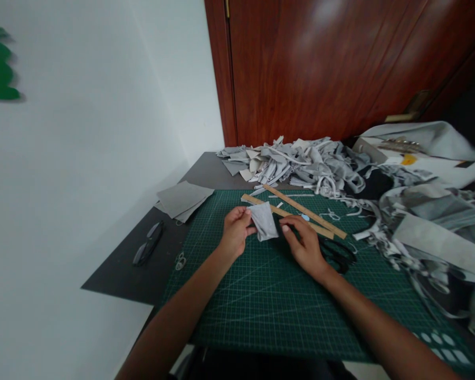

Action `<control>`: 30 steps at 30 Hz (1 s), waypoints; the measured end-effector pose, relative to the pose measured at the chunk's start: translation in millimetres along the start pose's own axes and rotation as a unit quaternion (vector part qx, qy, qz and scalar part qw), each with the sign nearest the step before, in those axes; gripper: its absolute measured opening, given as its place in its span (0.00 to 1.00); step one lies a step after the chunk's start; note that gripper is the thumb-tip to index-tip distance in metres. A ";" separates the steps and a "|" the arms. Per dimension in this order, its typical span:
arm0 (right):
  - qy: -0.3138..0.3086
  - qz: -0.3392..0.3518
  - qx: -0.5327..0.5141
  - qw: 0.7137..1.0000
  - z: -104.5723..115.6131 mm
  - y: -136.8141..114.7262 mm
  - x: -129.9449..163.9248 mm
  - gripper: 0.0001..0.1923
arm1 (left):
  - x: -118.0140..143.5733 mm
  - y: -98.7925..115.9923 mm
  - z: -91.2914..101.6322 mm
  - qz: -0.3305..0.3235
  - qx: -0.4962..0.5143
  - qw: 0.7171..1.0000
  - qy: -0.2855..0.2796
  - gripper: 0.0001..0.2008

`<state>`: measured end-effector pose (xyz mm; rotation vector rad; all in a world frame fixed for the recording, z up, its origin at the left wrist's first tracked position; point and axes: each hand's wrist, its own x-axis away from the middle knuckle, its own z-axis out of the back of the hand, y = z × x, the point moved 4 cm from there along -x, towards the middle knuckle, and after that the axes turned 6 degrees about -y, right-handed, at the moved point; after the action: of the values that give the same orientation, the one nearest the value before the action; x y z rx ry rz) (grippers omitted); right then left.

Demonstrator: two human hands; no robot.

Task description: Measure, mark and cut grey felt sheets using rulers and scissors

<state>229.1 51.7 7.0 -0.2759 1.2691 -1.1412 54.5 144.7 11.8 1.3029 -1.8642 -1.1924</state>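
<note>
Hands on grey fabric piece, wooden rulers and scissors just beyond.

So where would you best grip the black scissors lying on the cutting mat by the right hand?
Probably by the handle loops of the black scissors, coming from above and the near right. They lie flat on the green cutting mat, loops showing just beyond the right hand. The blade end is hidden under that hand, toward the wooden rulers.
</note>
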 end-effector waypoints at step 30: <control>0.029 -0.041 -0.097 0.994 -4.5 -5.3 -0.1 0.12 | 14.0 1.6 -21.0 -0.150 -0.257 0.950 -0.093 0.04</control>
<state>222.5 51.1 9.3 -0.4455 1.4333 -1.1037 66.1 124.7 22.1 1.2259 -1.3546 -1.8665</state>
